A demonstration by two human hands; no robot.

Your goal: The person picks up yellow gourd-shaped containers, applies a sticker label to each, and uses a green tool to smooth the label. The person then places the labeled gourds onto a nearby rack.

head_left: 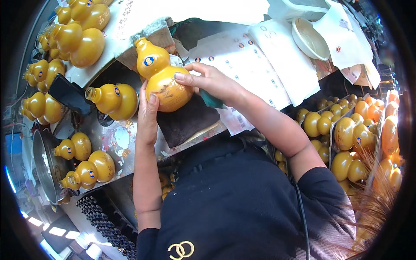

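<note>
A cluttered metal counter (113,138) is seen across the middle of the frame, and behind it, at upper centre and upper right, white sheets of round stickers (260,65) are spread out. Many yellow gourd-shaped bottles (80,39) are lined up along the left edge of the frame, and more of them are packed in trays (346,134) at the right edge. A dark cloth pad (186,121) is laid on the counter just below the centre. At upper centre, above that pad, one yellow gourd-shaped bottle (159,80) with a round blue sticker on its upper bulb is held upright between both hands. The left hand (148,117) is pressed against the lower bulb from the left side, its fingers laid flat along the surface. The right hand (212,80) is wrapped over the lower bulb from the right, fingers curled on it, and a teal cloth (211,100) is tucked under its palm. A white bowl (310,39) is set at upper right. A black phone (69,94) is propped at left among the bottles.
</note>
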